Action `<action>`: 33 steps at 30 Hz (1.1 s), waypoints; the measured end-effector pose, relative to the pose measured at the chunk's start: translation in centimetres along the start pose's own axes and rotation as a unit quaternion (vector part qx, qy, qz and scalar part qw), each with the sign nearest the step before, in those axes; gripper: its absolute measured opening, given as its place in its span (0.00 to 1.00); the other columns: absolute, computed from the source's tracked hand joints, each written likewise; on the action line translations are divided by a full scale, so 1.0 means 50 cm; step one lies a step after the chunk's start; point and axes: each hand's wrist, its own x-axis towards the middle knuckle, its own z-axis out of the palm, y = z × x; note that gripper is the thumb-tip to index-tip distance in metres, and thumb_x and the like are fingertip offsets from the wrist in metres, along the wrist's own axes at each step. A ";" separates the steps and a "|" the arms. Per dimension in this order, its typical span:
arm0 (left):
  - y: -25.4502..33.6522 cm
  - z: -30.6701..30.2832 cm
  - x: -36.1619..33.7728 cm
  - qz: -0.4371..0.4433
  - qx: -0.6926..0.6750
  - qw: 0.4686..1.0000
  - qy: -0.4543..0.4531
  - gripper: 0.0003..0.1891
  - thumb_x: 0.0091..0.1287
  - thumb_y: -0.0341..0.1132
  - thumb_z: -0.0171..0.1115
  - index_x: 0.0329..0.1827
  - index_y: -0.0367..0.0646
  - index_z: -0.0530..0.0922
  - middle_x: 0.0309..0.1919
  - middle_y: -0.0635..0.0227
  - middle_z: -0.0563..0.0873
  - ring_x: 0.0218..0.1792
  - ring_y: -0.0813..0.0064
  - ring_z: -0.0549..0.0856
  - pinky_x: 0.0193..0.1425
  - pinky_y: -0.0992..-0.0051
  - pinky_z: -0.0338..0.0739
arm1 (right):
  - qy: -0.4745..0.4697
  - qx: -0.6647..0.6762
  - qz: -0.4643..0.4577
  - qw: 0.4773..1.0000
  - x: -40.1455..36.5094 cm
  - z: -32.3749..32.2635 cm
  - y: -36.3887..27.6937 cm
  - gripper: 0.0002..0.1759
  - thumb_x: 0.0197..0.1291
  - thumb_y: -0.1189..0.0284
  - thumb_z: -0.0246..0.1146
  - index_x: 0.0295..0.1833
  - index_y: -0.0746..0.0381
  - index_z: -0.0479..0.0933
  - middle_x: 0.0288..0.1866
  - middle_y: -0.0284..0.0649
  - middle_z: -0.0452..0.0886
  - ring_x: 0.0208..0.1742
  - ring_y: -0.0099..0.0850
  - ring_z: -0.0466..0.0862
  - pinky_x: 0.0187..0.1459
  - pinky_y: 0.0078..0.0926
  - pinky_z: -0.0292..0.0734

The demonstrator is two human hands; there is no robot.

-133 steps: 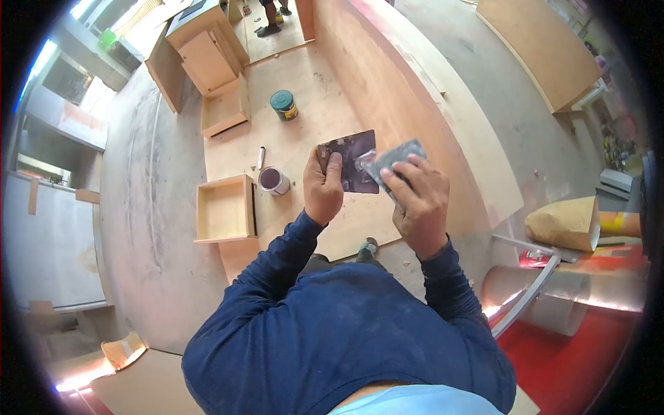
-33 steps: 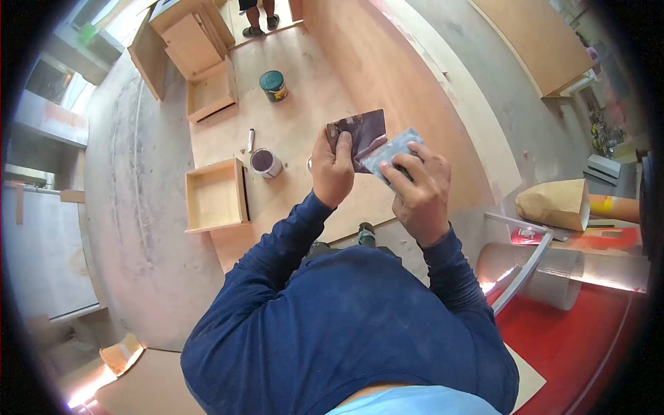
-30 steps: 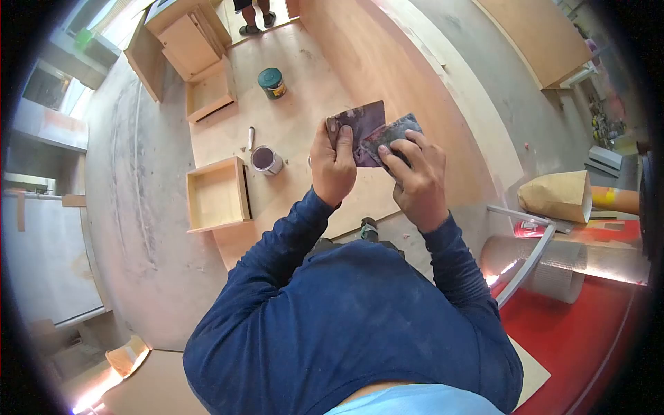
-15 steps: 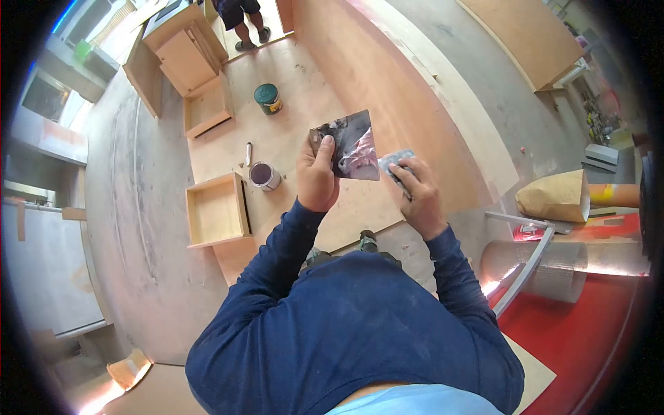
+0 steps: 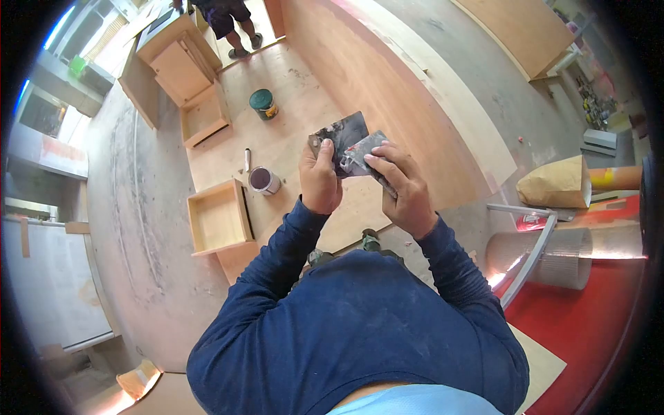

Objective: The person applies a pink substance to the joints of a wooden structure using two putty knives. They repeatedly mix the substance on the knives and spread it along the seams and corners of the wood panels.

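My left hand (image 5: 319,178) is closed round the edge of a dark square putty board (image 5: 351,128), thumb on its smeared top face. In my right hand (image 5: 409,190) is a grey flat putty scraper (image 5: 366,146), gripped with the fingers over its upper face. The scraper lies over the right part of the board, where the two seem to touch. It hides most of the pinkish putty there. Both hands are in front of my chest, above a large wooden panel (image 5: 304,97).
On the panel stand an open can (image 5: 263,180), a green-lidded tub (image 5: 263,102) and a shallow wooden drawer (image 5: 218,220). A small white-and-dark stick (image 5: 247,160) lies by the can. Another person's legs (image 5: 238,34) show at the far end. A metal frame (image 5: 531,259) is at right.
My right hand has moved left, bringing the scraper from beside the board onto it, over the pink putty. My left hand has stayed nearly in place.
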 end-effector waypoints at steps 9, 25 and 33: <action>0.016 0.006 0.017 0.027 -0.182 0.983 -0.011 0.08 0.76 0.30 0.46 0.50 0.39 0.72 0.43 0.66 0.82 0.42 0.77 0.83 0.48 0.76 0.80 | 0.067 -0.036 0.156 0.985 -0.124 0.035 0.145 0.16 0.57 0.87 0.53 0.51 0.68 0.77 0.53 0.48 0.79 0.55 0.44 0.81 0.53 0.39 0.80; 0.012 0.046 -0.043 0.088 0.075 0.979 0.166 0.03 0.76 0.30 0.47 0.42 0.44 0.67 0.29 0.82 0.69 0.26 0.92 0.63 0.27 0.88 0.57 | 0.156 0.529 0.331 0.766 -0.081 0.066 -0.006 0.15 0.60 0.78 0.52 0.53 0.68 0.71 0.45 0.45 0.81 0.41 0.36 0.86 0.33 0.39 0.89; 0.009 0.027 -0.019 0.135 -0.044 0.985 0.101 0.02 0.76 0.28 0.46 0.46 0.43 0.68 0.31 0.81 0.68 0.30 0.92 0.64 0.31 0.88 0.59 | 0.206 0.446 0.349 0.799 -0.078 0.041 -0.012 0.17 0.59 0.78 0.53 0.54 0.68 0.71 0.46 0.46 0.81 0.41 0.36 0.86 0.31 0.37 0.89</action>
